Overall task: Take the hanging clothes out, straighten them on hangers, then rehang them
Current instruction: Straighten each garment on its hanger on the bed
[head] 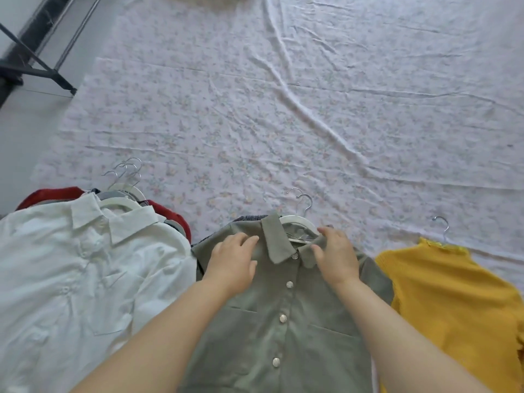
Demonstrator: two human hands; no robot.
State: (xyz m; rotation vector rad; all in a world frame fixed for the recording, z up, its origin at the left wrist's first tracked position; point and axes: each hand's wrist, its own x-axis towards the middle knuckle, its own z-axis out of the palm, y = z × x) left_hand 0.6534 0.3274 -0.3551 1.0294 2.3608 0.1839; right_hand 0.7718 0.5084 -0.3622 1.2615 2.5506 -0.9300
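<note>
Five garments: one white shirt (pixel 85 265), one olive shirt (pixel 283 336), one yellow knit top (pixel 442 293), one red garment (pixel 56 192), one dark grey piece (pixel 249 218) (mostly hidden under the olive one). Hanger hooks: left-pile hooks (pixel 127 171) at least three (tangled, exact count unclear), two centre hooks (pixel 303 199), one right hook (pixel 442 225). Olive shirt: four buttons (pixel 289 284), two chest pockets (pixel 243 319). Two hands: left hand (pixel 232 262), right hand (pixel 336 256). One floral sheet (pixel 312 95). One dark rack (pixel 37 66).

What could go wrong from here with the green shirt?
1. Two hanger hooks lie together above the green shirt; lifting it may drag up the dark garment underneath.
2. The right hand pinches the collar while the left hand lies flat; the collar may stay uneven.
</note>
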